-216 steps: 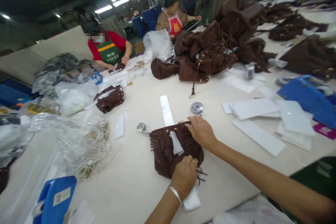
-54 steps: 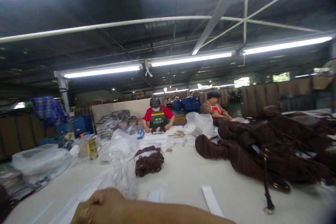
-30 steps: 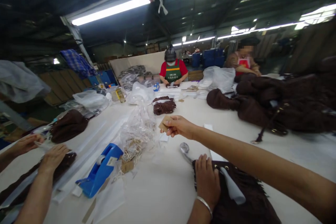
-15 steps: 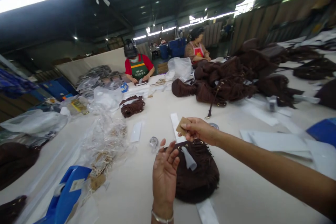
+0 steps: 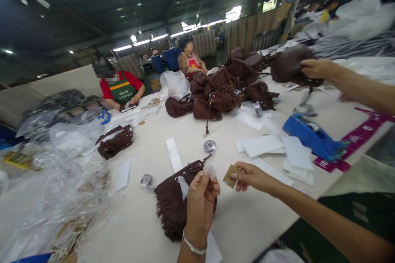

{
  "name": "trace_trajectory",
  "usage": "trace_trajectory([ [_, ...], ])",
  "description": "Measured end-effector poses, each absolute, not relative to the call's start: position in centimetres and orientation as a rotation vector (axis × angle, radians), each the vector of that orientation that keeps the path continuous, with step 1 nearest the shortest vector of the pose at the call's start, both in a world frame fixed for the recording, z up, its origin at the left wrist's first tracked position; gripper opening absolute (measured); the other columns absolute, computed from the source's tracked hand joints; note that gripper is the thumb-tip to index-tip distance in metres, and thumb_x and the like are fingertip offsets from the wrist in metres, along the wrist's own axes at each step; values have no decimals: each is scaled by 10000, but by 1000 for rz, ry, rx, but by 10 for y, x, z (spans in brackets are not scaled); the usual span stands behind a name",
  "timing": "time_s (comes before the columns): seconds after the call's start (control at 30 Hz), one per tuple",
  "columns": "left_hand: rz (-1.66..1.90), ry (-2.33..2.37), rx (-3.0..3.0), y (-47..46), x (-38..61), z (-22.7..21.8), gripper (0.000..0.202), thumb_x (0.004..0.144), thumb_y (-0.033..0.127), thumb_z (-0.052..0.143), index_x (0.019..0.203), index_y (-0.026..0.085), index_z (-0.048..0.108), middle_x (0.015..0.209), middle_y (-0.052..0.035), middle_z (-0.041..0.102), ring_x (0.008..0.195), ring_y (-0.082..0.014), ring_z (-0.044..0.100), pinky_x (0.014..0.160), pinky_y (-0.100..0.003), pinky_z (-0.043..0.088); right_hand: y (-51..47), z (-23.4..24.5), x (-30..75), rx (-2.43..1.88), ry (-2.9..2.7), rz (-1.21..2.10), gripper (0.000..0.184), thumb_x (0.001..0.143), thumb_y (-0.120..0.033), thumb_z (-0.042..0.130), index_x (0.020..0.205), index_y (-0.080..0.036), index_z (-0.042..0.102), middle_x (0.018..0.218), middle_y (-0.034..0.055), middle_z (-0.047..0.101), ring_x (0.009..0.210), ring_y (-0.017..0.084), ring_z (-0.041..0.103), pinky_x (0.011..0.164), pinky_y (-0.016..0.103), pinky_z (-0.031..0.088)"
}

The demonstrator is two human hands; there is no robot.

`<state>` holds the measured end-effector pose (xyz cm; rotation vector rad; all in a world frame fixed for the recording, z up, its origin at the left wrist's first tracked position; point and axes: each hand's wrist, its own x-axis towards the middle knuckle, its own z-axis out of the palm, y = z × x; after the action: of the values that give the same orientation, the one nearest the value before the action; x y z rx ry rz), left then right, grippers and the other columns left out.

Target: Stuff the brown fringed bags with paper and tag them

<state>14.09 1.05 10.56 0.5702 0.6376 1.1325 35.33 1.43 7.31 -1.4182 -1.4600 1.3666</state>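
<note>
A brown fringed bag lies on the white table in front of me, with a white paper strip under it. My left hand is raised over the bag, its fingers pinched on a small clear bit near the bag's strap. My right hand hovers just right of the bag and pinches a small tan card tag. Both hands are closed.
A pile of brown fringed bags lies mid-table. A blue tape dispenser, white paper sheets and tape rolls are right. Clear plastic bags with tags lie left. Two people sit at the far end; another person's arm holds a bag at right.
The view swung down and right. My left hand went from open above the bag to pinched near its strap. My right hand brought the tan tag down beside the bag.
</note>
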Motion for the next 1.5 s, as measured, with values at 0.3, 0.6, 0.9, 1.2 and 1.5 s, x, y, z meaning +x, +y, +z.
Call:
trace_trajectory([
  [0.3,870,923,1063,-4,194,103,335,857,445,605,778,119,612,673,-26,622,516,-70,536,490,-176,409,-19,129,364,-1290,-1680,925,396,896,-346,558,1280,-249,546,1070,39,676,806,146,630,707,265,512],
  [0.6,965,1237,1630,-9,187,100,329,945,406,450,992,171,676,792,-39,637,646,-121,571,629,-257,468,-32,72,393,-1502,-1340,1064,217,867,-375,544,950,-190,620,738,0,640,601,142,601,586,271,502],
  [0.9,919,1027,2146,-19,201,110,183,935,232,500,971,228,680,948,-28,614,865,-127,594,778,-239,479,-32,91,382,-1283,-1622,1044,520,943,-535,396,1372,-249,469,1309,121,570,1180,282,540,977,442,450],
  [1.2,1095,1299,1957,-12,142,116,204,940,282,479,877,205,657,898,-62,650,836,-159,609,766,-273,476,9,99,310,-1145,-1534,1670,501,896,-571,510,1217,-192,571,592,-44,444,500,99,379,469,221,299],
  [1.5,1055,1326,1088,43,71,92,198,860,364,581,783,183,591,489,43,542,418,-89,453,459,-203,325,129,125,237,-1073,-2456,1332,172,874,-309,538,917,-257,695,674,-10,662,618,147,597,561,229,401],
])
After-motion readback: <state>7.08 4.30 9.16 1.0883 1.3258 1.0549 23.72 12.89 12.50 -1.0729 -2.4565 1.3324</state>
